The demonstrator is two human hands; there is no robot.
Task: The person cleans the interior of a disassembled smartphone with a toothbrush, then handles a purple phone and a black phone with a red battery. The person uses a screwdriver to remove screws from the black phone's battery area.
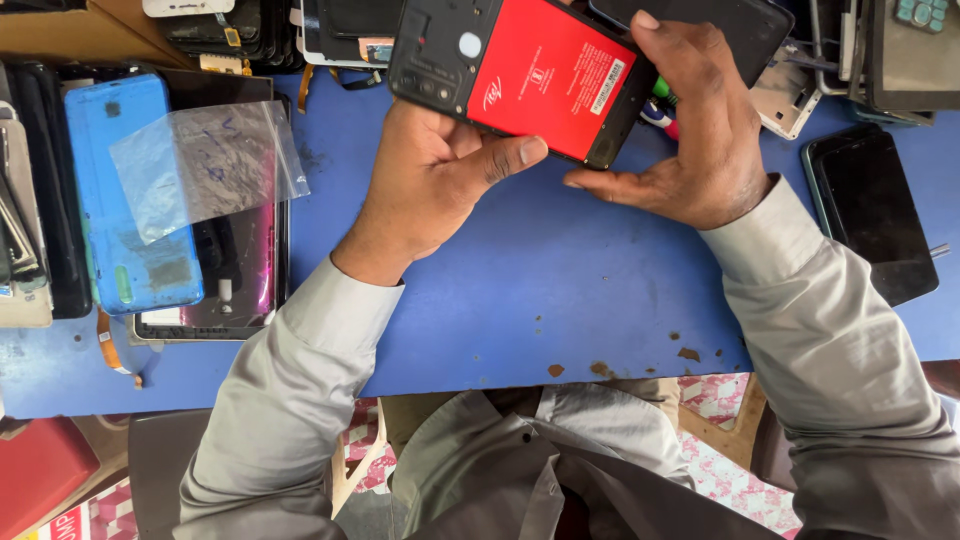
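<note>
Both my hands hold an opened black phone point(430, 60) with its back cover off and a red battery point(545, 75) showing. My left hand point(430, 180) supports it from below, thumb pressed on the battery's lower edge. My right hand point(690, 130) grips the phone's right end, fingers curled over the top edge and thumb under the corner. The phone is tilted, held a little above the blue table point(540, 280).
At the left lie a blue phone back cover point(130, 200), a clear plastic bag point(205, 165) on it, and a cracked pink-edged phone point(245, 270). A dark phone screen point(880, 210) lies at the right. Several phone parts and frames crowd the table's far edge.
</note>
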